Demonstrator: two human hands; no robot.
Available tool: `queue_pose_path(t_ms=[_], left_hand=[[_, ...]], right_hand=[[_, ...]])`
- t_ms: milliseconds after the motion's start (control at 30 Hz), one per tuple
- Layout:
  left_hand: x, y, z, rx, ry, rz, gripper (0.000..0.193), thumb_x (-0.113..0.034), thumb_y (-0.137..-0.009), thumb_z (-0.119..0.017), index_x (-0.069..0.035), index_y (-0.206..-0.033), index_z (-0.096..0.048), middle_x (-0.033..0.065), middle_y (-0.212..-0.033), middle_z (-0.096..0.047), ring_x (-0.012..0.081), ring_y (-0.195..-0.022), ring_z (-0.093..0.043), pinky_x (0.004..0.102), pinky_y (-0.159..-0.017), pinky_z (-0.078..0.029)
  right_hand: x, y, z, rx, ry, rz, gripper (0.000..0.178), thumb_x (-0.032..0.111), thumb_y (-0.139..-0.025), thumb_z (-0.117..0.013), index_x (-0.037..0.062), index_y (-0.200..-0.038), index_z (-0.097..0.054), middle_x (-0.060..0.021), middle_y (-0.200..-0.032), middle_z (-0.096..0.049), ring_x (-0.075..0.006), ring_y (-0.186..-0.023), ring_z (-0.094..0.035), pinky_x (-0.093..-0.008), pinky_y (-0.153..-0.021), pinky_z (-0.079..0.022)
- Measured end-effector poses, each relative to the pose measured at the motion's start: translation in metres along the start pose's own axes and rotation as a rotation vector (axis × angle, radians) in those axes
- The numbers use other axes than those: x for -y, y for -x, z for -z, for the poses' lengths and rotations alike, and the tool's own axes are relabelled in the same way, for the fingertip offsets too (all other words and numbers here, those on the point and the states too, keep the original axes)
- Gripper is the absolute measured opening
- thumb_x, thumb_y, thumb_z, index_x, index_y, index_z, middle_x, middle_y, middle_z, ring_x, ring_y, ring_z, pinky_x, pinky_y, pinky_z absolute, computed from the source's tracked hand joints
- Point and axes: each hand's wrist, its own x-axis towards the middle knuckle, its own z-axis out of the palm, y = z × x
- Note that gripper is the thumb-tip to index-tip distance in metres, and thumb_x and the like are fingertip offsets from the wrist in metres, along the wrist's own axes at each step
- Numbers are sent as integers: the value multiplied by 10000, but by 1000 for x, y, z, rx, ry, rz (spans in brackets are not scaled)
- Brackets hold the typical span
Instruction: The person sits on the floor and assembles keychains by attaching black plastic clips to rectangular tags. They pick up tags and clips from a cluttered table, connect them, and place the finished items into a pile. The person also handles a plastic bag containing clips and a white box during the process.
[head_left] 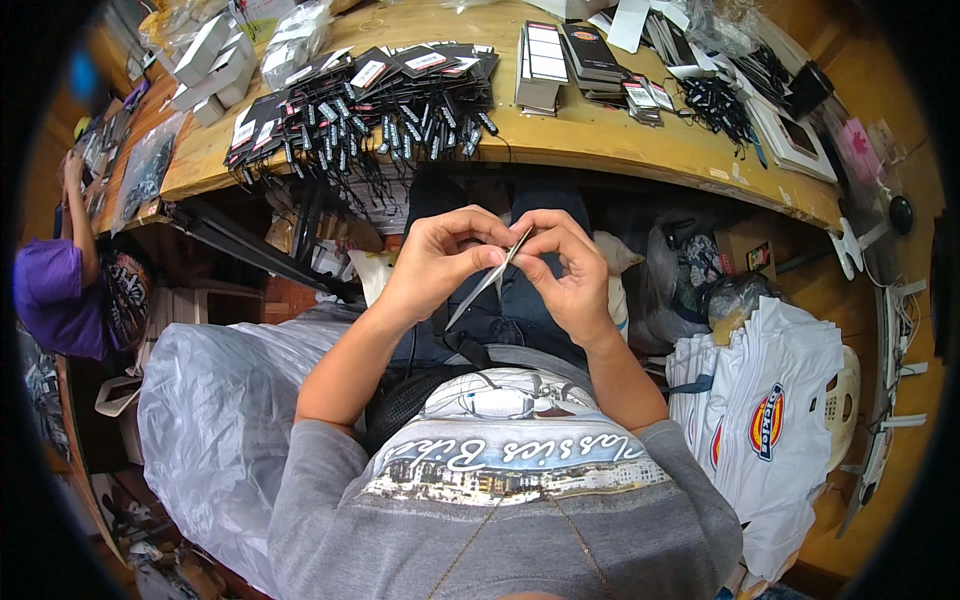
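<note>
Above my lap, my left hand [448, 258] and my right hand [566, 272] meet with fingers pinched on a thin card tag [482, 290]. The tag is tilted and seen nearly edge-on, with its lower end pointing toward my body. Both thumbs and index fingers press its upper end; any string there is hidden by the fingers. On the table beyond lies a wide heap of black hang tags [425, 62] with white stickers, their black strings and small seals hanging over the front edge.
The wooden table [600, 135] also bears a stack of white cards [541, 65], black tags [592, 52] and white boxes [215, 55]. Folded white shirts [745, 400] sit at my right, a large plastic bag [215, 420] at my left. Another person in a purple sleeve [60, 290] is far left.
</note>
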Motion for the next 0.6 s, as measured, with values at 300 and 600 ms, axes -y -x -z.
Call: queue_pose_path(t_ms=[300,600], left_hand=[[2,4,0,-111,-149,-158,102,-62,-779,-524,6,-786,-448,119,-789,-552,142,-728,-531,227,-646,-420],[-3,1,18,-252,54,-192,111,-90,-792,-528,6,-837,-496,68,-701,-533,139,-660,-531,248,-628,-441]], right_hand=[[-3,0,4,112,129,-51,121,39,-638,-635,9,-689,-530,-75,-911,-448,-169,-861,-470,-273,-770,-368],[-12,11,21,138,-404,-464,61,54,-762,-548,0,-781,-525,-7,-735,-519,-76,-654,-475,-182,-613,-384]])
